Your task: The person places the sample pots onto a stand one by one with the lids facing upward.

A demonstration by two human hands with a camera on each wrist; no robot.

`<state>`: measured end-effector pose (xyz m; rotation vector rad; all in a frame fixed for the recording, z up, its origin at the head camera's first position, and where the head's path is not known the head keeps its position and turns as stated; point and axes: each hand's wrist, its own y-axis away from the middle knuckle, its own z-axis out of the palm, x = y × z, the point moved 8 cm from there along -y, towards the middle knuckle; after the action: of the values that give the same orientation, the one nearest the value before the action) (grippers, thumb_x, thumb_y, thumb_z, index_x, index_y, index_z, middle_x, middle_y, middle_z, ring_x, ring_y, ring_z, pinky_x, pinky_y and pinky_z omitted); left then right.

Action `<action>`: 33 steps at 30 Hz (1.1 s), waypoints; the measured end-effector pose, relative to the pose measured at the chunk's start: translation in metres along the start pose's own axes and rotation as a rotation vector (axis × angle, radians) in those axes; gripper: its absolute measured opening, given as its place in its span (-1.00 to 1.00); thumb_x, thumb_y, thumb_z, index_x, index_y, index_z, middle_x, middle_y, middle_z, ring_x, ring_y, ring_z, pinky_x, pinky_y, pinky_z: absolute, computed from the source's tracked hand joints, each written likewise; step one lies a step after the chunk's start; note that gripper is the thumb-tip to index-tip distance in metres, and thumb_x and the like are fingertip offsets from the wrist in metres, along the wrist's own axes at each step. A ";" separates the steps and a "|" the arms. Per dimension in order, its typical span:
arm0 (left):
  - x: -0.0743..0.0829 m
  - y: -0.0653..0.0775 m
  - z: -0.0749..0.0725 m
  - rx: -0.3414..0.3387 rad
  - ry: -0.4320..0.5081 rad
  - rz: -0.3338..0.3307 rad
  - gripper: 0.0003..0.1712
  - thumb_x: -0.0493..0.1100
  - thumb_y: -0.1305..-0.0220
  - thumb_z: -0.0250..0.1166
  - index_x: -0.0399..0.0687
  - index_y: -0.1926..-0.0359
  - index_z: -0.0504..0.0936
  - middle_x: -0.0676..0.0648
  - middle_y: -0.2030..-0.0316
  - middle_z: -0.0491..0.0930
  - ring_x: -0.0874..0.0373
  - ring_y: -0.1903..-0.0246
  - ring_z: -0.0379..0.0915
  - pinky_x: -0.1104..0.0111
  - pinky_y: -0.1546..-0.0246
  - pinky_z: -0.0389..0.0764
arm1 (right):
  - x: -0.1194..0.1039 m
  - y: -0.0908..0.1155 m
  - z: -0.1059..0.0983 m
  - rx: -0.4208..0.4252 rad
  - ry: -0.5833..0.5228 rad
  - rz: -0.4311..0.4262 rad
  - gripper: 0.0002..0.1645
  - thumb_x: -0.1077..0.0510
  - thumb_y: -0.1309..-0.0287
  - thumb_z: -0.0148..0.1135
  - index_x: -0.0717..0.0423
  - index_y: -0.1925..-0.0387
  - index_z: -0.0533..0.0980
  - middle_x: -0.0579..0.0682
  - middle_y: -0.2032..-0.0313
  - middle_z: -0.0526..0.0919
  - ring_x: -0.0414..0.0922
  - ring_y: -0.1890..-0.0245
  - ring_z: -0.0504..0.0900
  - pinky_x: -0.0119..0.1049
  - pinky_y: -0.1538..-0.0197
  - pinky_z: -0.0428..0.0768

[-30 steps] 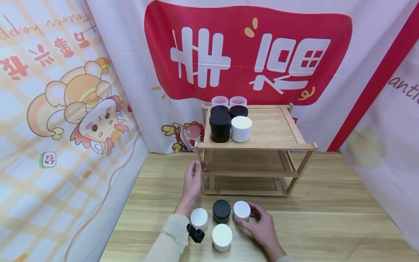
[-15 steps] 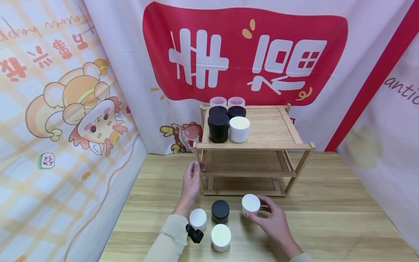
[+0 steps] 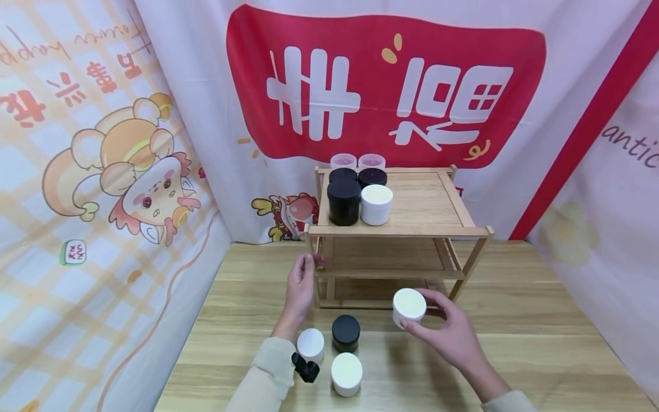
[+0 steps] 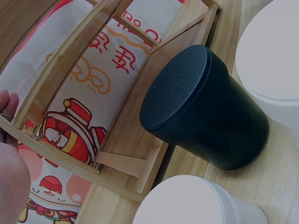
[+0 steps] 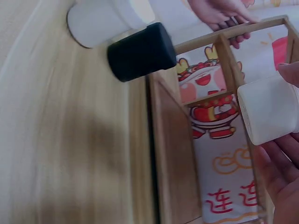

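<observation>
My right hand [image 3: 453, 332] holds a white lidded jar [image 3: 409, 305] between thumb and fingers, raised off the table before the shelf's lower right part. In the right wrist view that white jar [image 5: 268, 109] is tilted, its base towards the shelf. My left hand [image 3: 301, 280] grips the left front post of the wooden shelf [image 3: 401, 230]; its fingers [image 4: 10, 103] curl round the frame in the left wrist view. Near my left forearm stand a black jar [image 3: 346, 333], a white jar [image 3: 311, 345] and another white jar [image 3: 347, 373].
On the shelf's top left stand a black jar [image 3: 344, 201], a white jar [image 3: 376, 204], two more black-lidded jars [image 3: 372, 177] and two pinkish translucent containers [image 3: 372, 162]. Two lower tiers [image 3: 391, 253] lie beneath. Printed curtains [image 3: 206, 114] hang behind and beside the wooden table [image 3: 540, 332].
My right hand has lifted the white jar off the table and carried it right and towards the shelf. The left hand stays on the shelf post.
</observation>
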<state>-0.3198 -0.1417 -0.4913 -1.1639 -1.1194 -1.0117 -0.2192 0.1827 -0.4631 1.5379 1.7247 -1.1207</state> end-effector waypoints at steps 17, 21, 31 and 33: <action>0.002 0.000 -0.002 -0.004 -0.004 -0.002 -0.32 0.26 -0.71 -0.06 -0.23 -0.32 0.53 -0.25 -0.19 0.67 -0.04 -0.28 0.57 -0.05 -0.56 0.37 | -0.081 -0.026 -0.063 0.072 -0.044 -0.147 -0.27 0.21 -0.07 0.70 0.09 -0.29 0.61 0.02 -0.05 0.73 -0.39 0.05 0.66 -0.57 0.00 0.64; 0.000 0.000 -0.003 0.007 -0.016 -0.016 -0.33 0.28 -0.70 -0.05 -0.21 -0.31 0.54 -0.24 -0.17 0.68 -0.01 -0.26 0.57 -0.04 -0.55 0.38 | -0.096 -0.033 -0.071 0.065 -0.017 -0.144 -0.26 0.12 -0.13 0.69 0.03 -0.33 0.59 -0.02 -0.08 0.71 -0.33 0.05 0.67 -0.58 0.00 0.64; -0.001 0.001 -0.001 -0.008 -0.003 -0.020 -0.24 0.32 -0.68 -0.06 -0.28 -0.35 0.49 -0.31 -0.23 0.63 -0.03 -0.29 0.54 -0.03 -0.57 0.37 | -0.121 -0.045 -0.079 0.046 -0.013 -0.129 -0.26 0.00 -0.23 0.63 -0.07 -0.39 0.54 -0.02 -0.13 0.71 -0.25 0.01 0.68 -0.53 0.05 0.66; -0.001 0.001 -0.001 -0.005 -0.003 -0.018 -0.24 0.32 -0.69 -0.07 -0.28 -0.35 0.49 -0.32 -0.24 0.63 -0.02 -0.30 0.54 -0.02 -0.57 0.36 | -0.123 -0.049 -0.081 0.053 -0.006 -0.111 -0.24 -0.05 -0.24 0.61 -0.08 -0.42 0.52 0.00 -0.16 0.70 -0.26 -0.02 0.67 -0.55 0.04 0.65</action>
<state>-0.3185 -0.1428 -0.4921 -1.1618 -1.1322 -1.0267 -0.2352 0.1911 -0.3090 1.4840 1.8087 -1.2336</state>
